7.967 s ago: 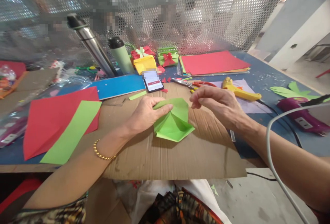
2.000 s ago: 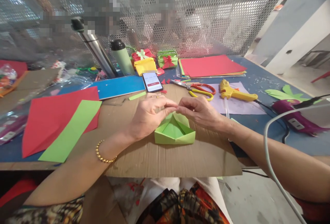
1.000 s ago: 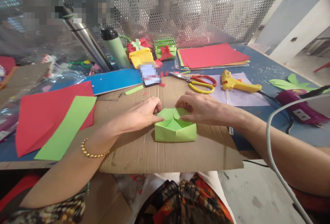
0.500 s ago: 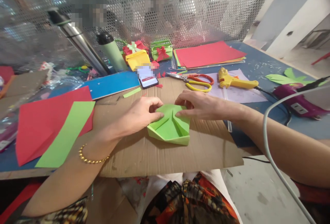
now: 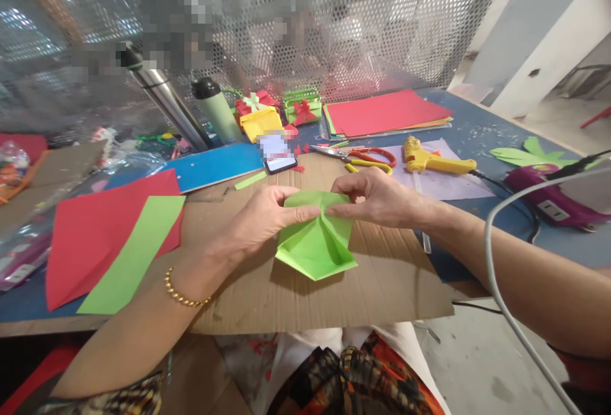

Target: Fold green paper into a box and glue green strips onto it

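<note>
Left grip [image 5: 267, 214] and right grip [image 5: 382, 202] both pinch the far part of the green folded paper [image 5: 316, 253] between them, thumbs almost meeting at its central crease; uneven pressure could skew that fold, too firm a squeeze crumple it. Beneath both lies cardboard [image 5: 382, 294]. Beyond the right grip: scissors [image 5: 344, 156], then, farther right, a yellow glue gun [image 5: 436, 162].

One head-worn view, aimed forward-down: bare left hand [image 5: 267, 216] and bare right hand [image 5: 377, 198] are seen close, silvery perforated screen [image 5: 405, 33] farther.
</note>
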`<control>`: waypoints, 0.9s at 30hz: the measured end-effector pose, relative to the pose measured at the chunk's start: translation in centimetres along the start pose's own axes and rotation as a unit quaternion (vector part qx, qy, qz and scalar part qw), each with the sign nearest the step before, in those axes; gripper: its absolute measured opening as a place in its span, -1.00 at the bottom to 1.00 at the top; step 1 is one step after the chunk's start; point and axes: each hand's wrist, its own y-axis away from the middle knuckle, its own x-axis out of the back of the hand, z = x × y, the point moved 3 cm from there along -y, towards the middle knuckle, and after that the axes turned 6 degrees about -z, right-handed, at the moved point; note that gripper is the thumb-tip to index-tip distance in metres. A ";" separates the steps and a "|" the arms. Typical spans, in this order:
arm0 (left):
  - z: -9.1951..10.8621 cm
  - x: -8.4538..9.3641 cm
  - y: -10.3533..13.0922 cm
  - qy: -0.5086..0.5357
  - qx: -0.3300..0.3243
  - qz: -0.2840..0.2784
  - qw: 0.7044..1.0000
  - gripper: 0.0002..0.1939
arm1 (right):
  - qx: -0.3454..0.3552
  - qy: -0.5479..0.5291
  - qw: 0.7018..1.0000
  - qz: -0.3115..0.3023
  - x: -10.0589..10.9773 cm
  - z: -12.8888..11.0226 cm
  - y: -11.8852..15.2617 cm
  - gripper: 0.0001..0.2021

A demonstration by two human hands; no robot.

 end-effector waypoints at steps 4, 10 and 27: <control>-0.2 -0.2 0.1 0.000 0.006 0.012 1.000 -0.62 | 0.006 -0.007 1.000 -0.008 -0.1 -0.3 0.0 -0.64; 0.4 0.1 0.2 0.043 -0.022 0.059 0.997 -0.58 | -0.049 -0.193 0.972 0.127 1.1 0.3 -0.1 -0.30; 0.2 0.4 0.1 -0.037 -0.059 0.109 0.992 -0.61 | -0.053 -0.154 0.985 0.053 -0.3 0.5 -0.1 -0.51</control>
